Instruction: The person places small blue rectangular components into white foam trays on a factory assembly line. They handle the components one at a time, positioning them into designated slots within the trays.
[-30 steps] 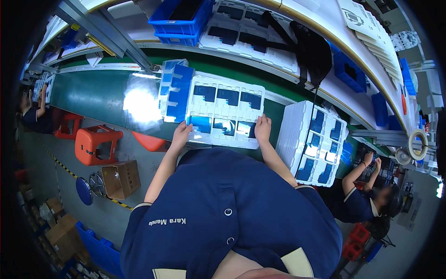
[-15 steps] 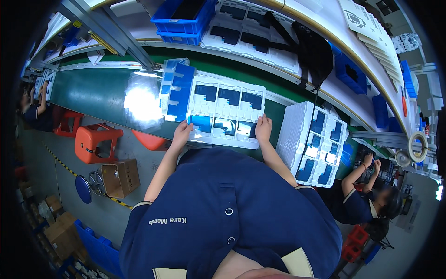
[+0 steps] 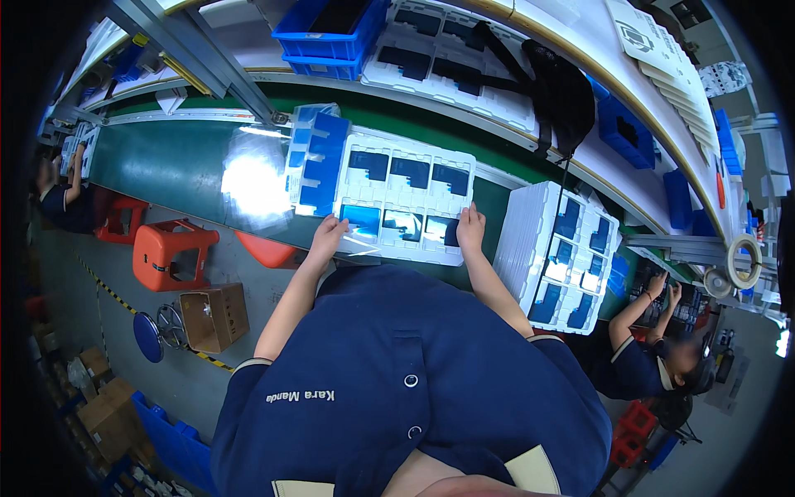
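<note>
A white plastic tray (image 3: 373, 195) lies before me on the green bench, its compartments holding several dark, glossy flat panels (image 3: 409, 173). My left hand (image 3: 330, 235) grips the tray's near left corner, fingers closed on the edge. At the near right edge my right hand (image 3: 470, 227) pinches the rim, thumb on top. Left of the tray, and touching or slightly under it, are blue sheets with pale tabs (image 3: 324, 164). Clear film sheets (image 3: 257, 180) shine under glare farther left.
A tall stack of similar trays (image 3: 520, 240) stands to the right. Blue bins (image 3: 327, 37) and a black bag (image 3: 556, 91) sit on the shelf beyond. A co-worker (image 3: 662, 356) works at the right, another person (image 3: 68, 195) at far left. Red stools (image 3: 170, 255) stand below the bench.
Both hands stay on the tray's edges, and the tray looks unmoved. The whole view shifts very slightly.
</note>
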A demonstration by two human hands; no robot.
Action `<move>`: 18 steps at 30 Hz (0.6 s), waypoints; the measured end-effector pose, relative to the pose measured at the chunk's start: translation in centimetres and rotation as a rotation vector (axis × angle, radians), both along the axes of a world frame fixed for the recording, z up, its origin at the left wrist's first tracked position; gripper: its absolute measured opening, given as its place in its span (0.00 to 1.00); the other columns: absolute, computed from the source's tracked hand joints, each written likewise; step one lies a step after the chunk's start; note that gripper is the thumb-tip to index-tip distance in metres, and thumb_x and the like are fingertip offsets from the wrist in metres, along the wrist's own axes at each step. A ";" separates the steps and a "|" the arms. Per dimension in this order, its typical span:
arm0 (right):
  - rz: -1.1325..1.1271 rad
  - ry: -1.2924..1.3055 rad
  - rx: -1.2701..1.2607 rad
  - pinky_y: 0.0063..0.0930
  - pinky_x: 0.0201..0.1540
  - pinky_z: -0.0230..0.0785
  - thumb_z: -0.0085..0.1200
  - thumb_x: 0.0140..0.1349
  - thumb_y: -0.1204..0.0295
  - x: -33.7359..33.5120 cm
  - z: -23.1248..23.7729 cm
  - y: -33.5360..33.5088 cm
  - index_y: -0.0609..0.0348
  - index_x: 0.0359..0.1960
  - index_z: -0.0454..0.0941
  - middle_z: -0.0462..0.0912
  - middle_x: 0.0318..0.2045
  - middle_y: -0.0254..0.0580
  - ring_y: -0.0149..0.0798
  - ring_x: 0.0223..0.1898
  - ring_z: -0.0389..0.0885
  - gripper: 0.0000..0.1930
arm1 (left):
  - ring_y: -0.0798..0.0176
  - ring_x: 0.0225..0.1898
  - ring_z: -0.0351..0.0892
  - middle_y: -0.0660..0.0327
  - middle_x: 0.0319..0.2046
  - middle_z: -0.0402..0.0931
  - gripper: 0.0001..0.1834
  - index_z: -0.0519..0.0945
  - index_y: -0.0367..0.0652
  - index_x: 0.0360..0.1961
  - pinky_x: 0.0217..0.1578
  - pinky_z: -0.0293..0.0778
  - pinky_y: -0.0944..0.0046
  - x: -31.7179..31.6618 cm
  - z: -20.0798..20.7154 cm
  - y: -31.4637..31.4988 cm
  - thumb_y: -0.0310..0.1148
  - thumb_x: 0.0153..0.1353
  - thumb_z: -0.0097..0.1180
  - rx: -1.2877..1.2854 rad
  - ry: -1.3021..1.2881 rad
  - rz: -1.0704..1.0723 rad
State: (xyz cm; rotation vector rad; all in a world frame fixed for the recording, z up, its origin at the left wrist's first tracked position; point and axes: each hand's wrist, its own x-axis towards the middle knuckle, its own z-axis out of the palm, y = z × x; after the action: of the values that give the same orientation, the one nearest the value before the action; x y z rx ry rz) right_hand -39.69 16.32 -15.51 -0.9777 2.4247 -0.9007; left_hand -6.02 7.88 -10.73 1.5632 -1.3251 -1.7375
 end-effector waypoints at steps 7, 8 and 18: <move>-0.006 0.042 -0.004 0.41 0.55 0.62 0.44 0.63 0.63 -0.1 -1.0 0.4 0.57 0.58 0.68 0.70 0.48 0.59 0.56 0.49 0.70 0.22 | 0.56 0.63 0.54 0.51 0.48 0.71 0.16 0.76 0.39 0.23 0.58 0.51 0.61 -0.7 0.8 0.4 0.40 0.62 0.50 -0.039 -0.029 -0.035; -0.007 0.053 0.004 0.41 0.54 0.62 0.44 0.63 0.63 -0.1 -1.0 0.4 0.56 0.58 0.68 0.70 0.47 0.59 0.57 0.49 0.70 0.22 | 0.58 0.60 0.57 0.52 0.50 0.69 0.16 0.75 0.39 0.23 0.56 0.52 0.63 -0.7 0.4 0.4 0.39 0.62 0.51 -0.055 -0.046 -0.058; -0.090 0.020 -0.047 0.42 0.52 0.63 0.45 0.62 0.64 0.8 -0.3 0.3 0.54 0.57 0.69 0.71 0.46 0.57 0.57 0.46 0.70 0.21 | 0.48 0.66 0.50 0.46 0.45 0.73 0.17 0.76 0.38 0.23 0.60 0.48 0.58 -0.9 -0.7 -0.1 0.40 0.62 0.50 -0.094 -0.086 -0.063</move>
State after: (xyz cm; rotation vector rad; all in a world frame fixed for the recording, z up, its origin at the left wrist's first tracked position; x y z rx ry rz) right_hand -38.91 16.62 -15.79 -0.9043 2.4916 -0.9877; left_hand -6.90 7.82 -11.44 1.5751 -1.4901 -1.6355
